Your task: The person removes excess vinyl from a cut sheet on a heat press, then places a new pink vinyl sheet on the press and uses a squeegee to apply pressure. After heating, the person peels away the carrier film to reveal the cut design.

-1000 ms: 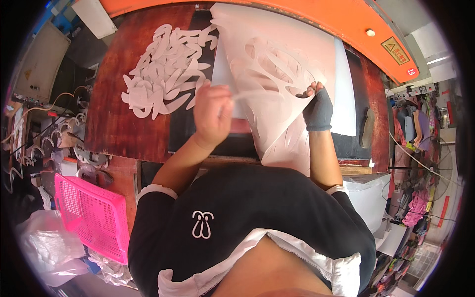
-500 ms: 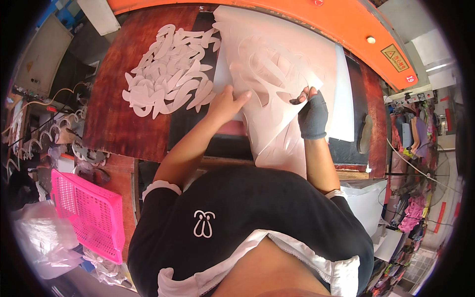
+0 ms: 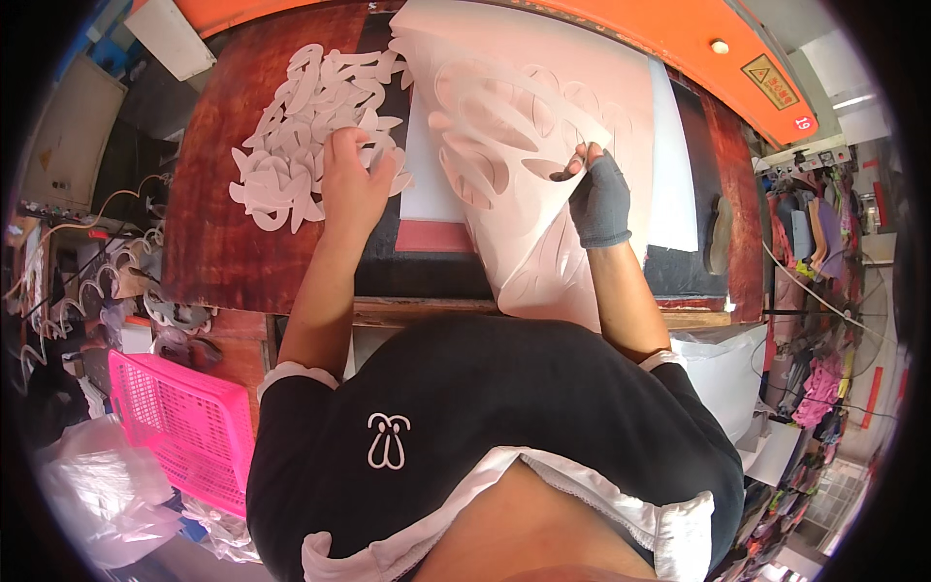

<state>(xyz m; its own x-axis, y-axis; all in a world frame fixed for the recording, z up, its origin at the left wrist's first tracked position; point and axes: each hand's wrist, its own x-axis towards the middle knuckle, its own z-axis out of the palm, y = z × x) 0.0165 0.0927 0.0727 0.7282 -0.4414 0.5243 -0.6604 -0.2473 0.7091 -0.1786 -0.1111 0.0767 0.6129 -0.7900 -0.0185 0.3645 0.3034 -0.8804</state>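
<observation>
A large thin pale-pink sheet [image 3: 427,44] with curved cut-out openings lies over the middle of the table, its near part lifted and folded. My right hand [image 3: 601,199], in a grey fingerless glove, pinches the lifted edge of this sheet between thumb and fingers. To the left is a heap of pale curved cut pieces [image 3: 276,179], overlapping loosely. Over the right side of that heap is my bare left hand [image 3: 354,184], fingers bent and thumb spread apart from them. No piece is plainly held in it, though its fingertips are partly hidden.
Beneath the pink sheet is a white board [image 3: 671,184] on a black surface. An orange machine beam [image 3: 669,39] spans the far side. A dark sole-shaped piece [image 3: 719,233] lies at the right. At lower left stands a pink plastic basket [image 3: 184,412] beside clear plastic bags [image 3: 107,490].
My left hand has moved left from beside the sheet to the heap of cut pieces. The right hand keeps its pinch on the sheet, whose cut-out part now sits more raised and curled.
</observation>
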